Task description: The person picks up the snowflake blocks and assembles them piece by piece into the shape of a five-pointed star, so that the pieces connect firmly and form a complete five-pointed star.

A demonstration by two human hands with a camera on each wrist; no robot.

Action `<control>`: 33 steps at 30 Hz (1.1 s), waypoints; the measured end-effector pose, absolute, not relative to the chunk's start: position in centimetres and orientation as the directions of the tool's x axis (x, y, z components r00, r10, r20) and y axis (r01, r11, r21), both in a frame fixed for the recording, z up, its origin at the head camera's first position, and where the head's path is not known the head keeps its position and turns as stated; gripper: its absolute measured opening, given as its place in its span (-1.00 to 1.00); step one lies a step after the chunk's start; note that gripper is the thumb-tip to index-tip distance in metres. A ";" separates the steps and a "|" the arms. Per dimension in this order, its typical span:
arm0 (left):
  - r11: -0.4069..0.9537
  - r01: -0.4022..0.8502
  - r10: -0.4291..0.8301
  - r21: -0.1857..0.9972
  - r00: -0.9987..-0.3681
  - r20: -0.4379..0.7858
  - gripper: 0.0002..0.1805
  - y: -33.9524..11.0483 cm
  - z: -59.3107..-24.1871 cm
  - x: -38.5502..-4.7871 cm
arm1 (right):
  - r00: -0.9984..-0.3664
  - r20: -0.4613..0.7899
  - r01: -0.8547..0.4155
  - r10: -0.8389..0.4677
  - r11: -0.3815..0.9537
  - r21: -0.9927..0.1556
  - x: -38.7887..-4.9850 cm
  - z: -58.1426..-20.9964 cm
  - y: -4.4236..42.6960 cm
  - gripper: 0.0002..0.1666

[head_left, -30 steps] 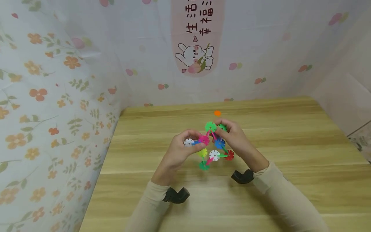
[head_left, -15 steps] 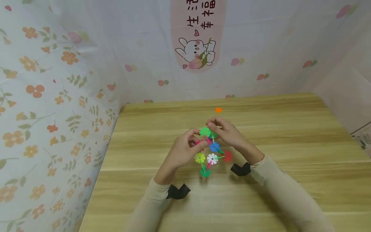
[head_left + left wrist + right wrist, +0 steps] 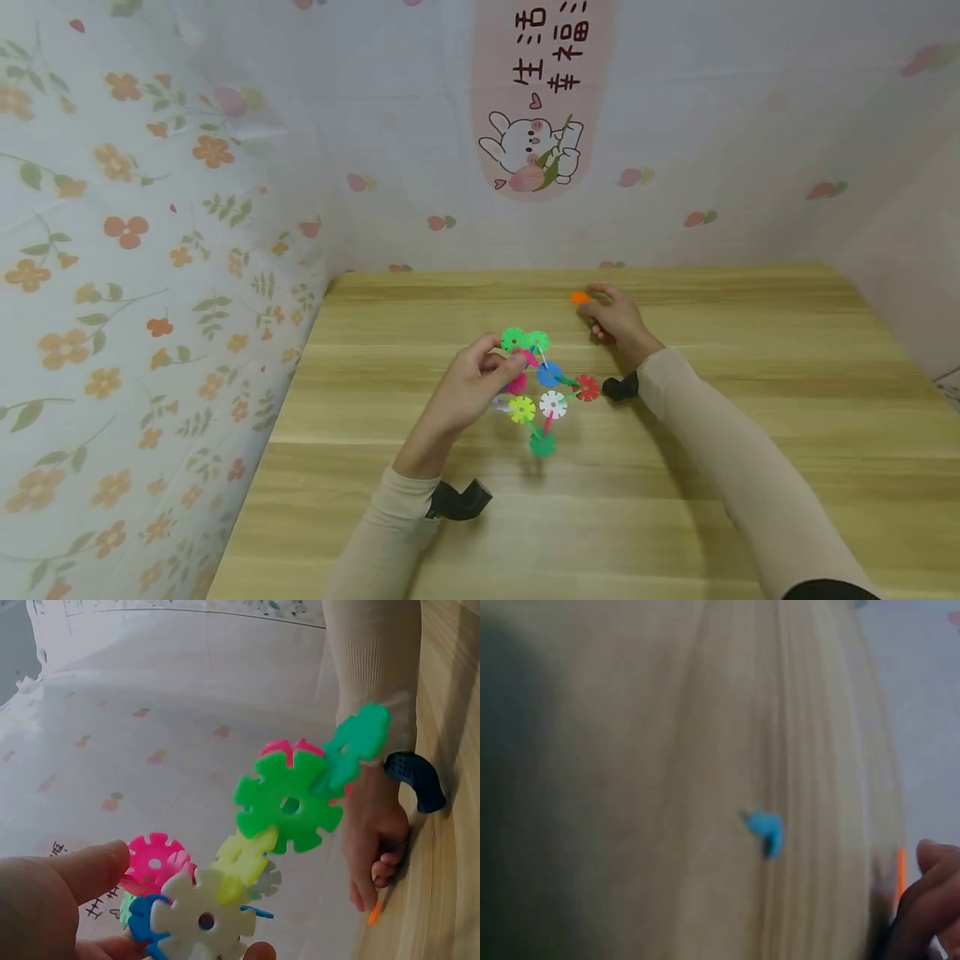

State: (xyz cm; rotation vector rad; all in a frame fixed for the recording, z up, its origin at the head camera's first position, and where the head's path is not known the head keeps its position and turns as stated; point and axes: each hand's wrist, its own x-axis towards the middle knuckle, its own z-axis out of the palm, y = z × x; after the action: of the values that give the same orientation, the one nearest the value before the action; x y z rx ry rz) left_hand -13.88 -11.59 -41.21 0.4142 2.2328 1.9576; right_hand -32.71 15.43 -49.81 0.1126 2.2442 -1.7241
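My left hand pinches a loose assembly of joined snowflake discs above the table. Several colours show in it: green, pink, blue, red, white and yellow. In the left wrist view, a green disc and a white disc face the camera, with the thumb against a pink one. Farther back on the right, my right hand has thumb and finger at the edge of a single orange snowflake disc. Its fingertips meet that disc in the left wrist view; the right wrist view shows it edge-on.
The wooden table runs back to a patterned cloth wall. Another floral cloth hangs along the left. A black bracket sticks out at the left wrist. A blurred light-blue shape appears in the right wrist view.
My right hand has left the disc assembly and reached away to the orange disc. The left hand keeps hold of the assembly, which has turned. The head view has shifted slightly.
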 end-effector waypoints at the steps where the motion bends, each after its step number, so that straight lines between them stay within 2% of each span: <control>1: 0.104 0.111 0.306 0.988 -0.949 0.074 -0.69 -11.5 -41.2 -13.9 | -0.953 -0.280 0.235 -0.118 0.300 -0.924 -32.8 -49.9 15.6 -0.27; 5: 0.058 0.086 0.326 0.995 -0.943 0.063 -0.71 -11.1 -41.1 -13.8 | -0.962 -0.263 0.216 -0.078 0.374 -0.902 -32.9 -49.9 15.7 -0.38; 10: 0.051 0.057 0.344 0.997 -0.938 0.036 -0.65 -11.0 -41.2 -13.6 | -0.949 -0.309 0.248 -0.062 0.456 -0.854 -32.6 -50.1 16.2 -0.50; 14: 0.068 0.050 0.344 0.996 -0.939 0.023 -0.63 -11.0 -41.2 -13.5 | -0.942 -0.311 0.174 -0.122 0.616 -0.768 -31.7 -50.3 16.6 -0.65; 17: 0.080 0.049 0.328 0.996 -0.944 0.020 -0.63 -11.1 -41.0 -13.5 | -0.937 -0.288 0.081 -0.197 0.679 -0.730 -30.3 -50.0 16.8 -0.70; 21: 0.075 0.056 0.313 0.996 -0.949 0.030 -0.62 -11.4 -40.8 -13.4 | -0.920 -0.222 0.004 -0.323 0.558 -0.830 -26.7 -47.9 16.8 -0.68; 25: 0.050 0.074 0.318 0.996 -0.947 0.054 -0.62 -11.7 -40.7 -13.5 | -0.904 -0.074 -0.099 -0.422 0.376 -0.921 -21.6 -44.0 16.5 -0.74; 29: 0.003 0.086 0.344 0.996 -0.935 0.080 -0.61 -11.6 -40.8 -13.6 | -0.863 0.076 -0.268 -0.499 0.325 -0.907 -17.2 -40.7 15.6 -0.73; 33: -0.046 0.084 0.371 0.995 -0.924 0.095 -0.60 -11.4 -40.9 -13.6 | -0.834 0.163 -0.376 -0.528 0.325 -0.868 -15.0 -39.9 14.2 -0.67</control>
State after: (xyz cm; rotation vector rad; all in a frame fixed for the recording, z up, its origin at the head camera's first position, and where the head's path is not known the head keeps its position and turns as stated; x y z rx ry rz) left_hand -13.55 -11.35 -40.95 0.4916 2.0175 2.0777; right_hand -15.01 14.15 -39.87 -0.8363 2.4324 -1.5290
